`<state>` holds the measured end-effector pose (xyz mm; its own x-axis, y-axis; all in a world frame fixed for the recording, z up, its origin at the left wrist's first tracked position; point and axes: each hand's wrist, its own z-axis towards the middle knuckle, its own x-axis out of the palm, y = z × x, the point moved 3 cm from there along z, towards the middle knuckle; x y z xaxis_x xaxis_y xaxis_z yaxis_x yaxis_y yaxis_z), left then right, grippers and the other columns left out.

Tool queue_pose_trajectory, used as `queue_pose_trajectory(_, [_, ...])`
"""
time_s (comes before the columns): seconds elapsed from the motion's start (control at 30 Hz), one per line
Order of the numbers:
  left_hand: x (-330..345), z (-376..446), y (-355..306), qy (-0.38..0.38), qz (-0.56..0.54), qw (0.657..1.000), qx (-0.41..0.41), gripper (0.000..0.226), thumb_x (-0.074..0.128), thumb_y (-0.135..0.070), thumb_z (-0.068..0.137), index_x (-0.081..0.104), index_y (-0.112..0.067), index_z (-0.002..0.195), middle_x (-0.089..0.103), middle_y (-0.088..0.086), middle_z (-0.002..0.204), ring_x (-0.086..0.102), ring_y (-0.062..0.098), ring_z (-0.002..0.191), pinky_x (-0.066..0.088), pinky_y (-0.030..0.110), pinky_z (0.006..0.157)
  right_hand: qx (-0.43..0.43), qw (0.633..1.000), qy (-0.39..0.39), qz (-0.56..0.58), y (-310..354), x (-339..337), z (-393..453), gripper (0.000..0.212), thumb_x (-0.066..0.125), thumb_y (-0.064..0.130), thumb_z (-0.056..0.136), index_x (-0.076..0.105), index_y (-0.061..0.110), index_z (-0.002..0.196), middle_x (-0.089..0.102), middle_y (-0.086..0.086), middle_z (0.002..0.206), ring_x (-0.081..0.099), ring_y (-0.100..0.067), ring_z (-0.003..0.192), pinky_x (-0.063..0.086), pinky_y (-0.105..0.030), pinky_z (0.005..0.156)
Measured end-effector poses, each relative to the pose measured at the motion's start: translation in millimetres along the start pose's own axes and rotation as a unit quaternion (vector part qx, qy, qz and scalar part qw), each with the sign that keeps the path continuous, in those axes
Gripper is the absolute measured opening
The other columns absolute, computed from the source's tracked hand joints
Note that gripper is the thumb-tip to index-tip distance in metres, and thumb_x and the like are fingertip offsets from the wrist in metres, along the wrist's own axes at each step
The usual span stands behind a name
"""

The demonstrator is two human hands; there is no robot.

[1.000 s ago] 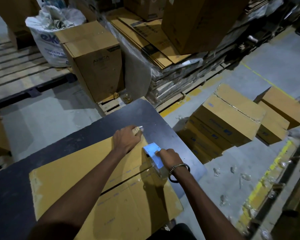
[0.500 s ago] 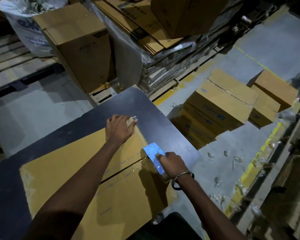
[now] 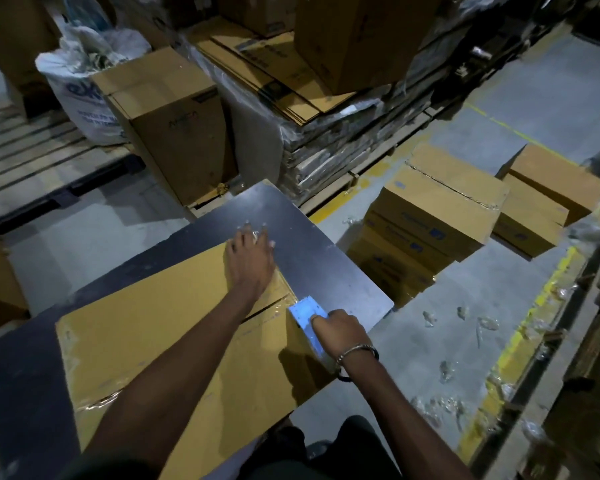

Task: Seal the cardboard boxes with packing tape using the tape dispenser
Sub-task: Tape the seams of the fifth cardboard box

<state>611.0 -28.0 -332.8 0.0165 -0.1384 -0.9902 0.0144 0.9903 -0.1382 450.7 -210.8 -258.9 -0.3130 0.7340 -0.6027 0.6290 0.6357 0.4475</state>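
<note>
Left hand (image 3: 250,258) now flatter, beyond dispenser (image 3: 307,318).

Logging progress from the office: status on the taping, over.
Left hand flat on box far corner, fingers spread. Right hand grips tape dispenser at right end of seam. Nothing in the way.

bare table (image 3: 329,268) past box (image 3: 160,327), floor boxes (image 3: 440,209) rt

Warehouse: stacked cartons (image 3: 433,216), pallets (image 3: 32,168)
</note>
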Motion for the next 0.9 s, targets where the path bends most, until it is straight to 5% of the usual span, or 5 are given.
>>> queue_pose_trajectory(0.13, [27,-43,-43,0.036,-0.026,0.999,0.009,0.077,0.014,-0.061,0.110,0.007,-0.011,0.168,0.000,0.019,0.175,0.000,0.033,0.163,0.006,0.053,0.129,-0.004,0.999,-0.008,0.039,-3,-2,-2,0.034,0.051,0.046,0.086,0.064,0.016,0.095,0.063,-0.003,0.097,0.060,-0.026,0.091,0.043,-0.033,0.076])
queue_pose_trajectory(0.5, [41,-43,-36,0.021,-0.030,0.999,-0.010,0.085,0.011,-0.062,0.109,-0.005,0.000,0.165,0.001,0.017,0.176,-0.001,0.029,0.163,0.005,0.049,0.132,-0.023,0.999,-0.017,0.034,-38,4,-19,0.039,0.049,0.045,0.096,0.065,0.010,0.106,0.056,-0.006,0.095,0.052,-0.027,0.093,0.041,-0.033,0.082])
queue_pose_trajectory(0.63, [43,-43,-35,0.018,-0.017,1.000,-0.015,0.084,0.010,-0.061,0.110,-0.003,0.001,0.166,0.003,0.018,0.176,0.001,0.029,0.163,0.007,0.049,0.132,-0.016,1.000,-0.016,0.017,-69,6,-25,0.044,0.047,0.052,0.093,0.065,0.014,0.107,0.063,-0.011,0.108,0.060,-0.029,0.097,0.045,-0.036,0.081])
queue_pose_trajectory(0.9, [33,-58,-47,0.071,-0.035,0.996,-0.028,0.096,0.013,-0.069,0.106,-0.013,0.004,0.163,-0.007,0.021,0.174,-0.008,0.031,0.163,0.001,0.049,0.131,-0.022,0.999,-0.024,0.004,-83,7,-39,0.034,0.046,0.050,0.095,0.060,0.021,0.105,0.057,-0.006,0.103,0.056,-0.026,0.096,0.042,-0.036,0.080])
